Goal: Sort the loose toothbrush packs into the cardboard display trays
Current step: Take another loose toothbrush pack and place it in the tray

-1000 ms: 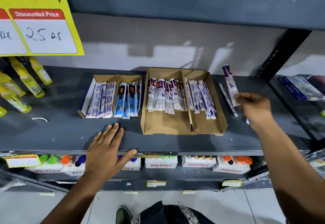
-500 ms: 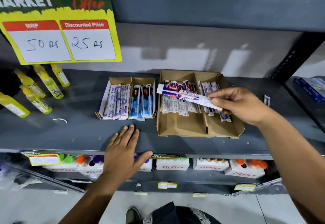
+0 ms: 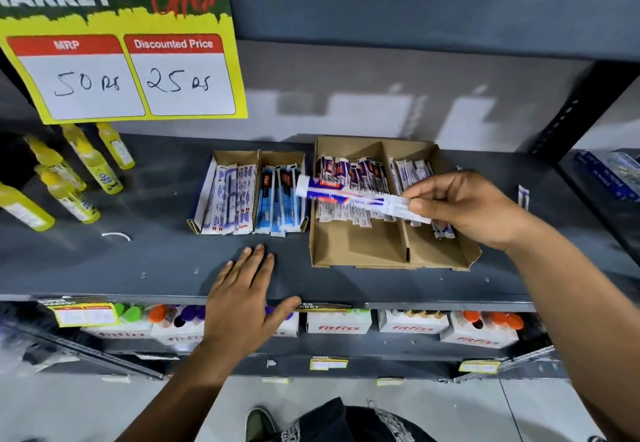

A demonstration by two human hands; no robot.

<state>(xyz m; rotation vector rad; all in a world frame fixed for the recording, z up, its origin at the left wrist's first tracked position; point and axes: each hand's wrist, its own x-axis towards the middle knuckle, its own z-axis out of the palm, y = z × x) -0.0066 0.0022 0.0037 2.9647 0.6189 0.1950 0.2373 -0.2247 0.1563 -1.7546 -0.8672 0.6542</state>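
Mostly sorted, by the look of it. Small tray [image 3: 247, 159] at 10 o'clock of frame centre — two bays, white packs [image 3: 228, 204] left, blue packs [image 3: 278, 204] right, both close to full. Big tray [image 3: 381, 251] at centre, also two bays: purple-and-red packs [image 3: 349, 178] across the back of the left bay, white-and-purple packs [image 3: 412, 169] in the right bay, bare cardboard in the front half of each. Right hand [image 3: 464, 209] over the big tray's right bay, thumb and fingers pinched on one end of a pack [image 3: 346, 195]; pack held flat and crosswise above the tray, free end pointing to 9 o'clock, over the seam between the two trays, touching nothing below as far as can be told. Printing matches the left-bay stock, so probably bound there. Left hand [image 3: 242, 299] flat on the shelf [image 3: 156, 261] at 6 o'clock of the small tray, fingers spread, thumb over the front edge, gripping nothing. Still loose: one stray pack [image 3: 523, 198] on the shelf at 3 o'clock of the big tray, apart from it. Left to do, then — seat the held pack, fetch the stray. Anything further right hidden by the upright.
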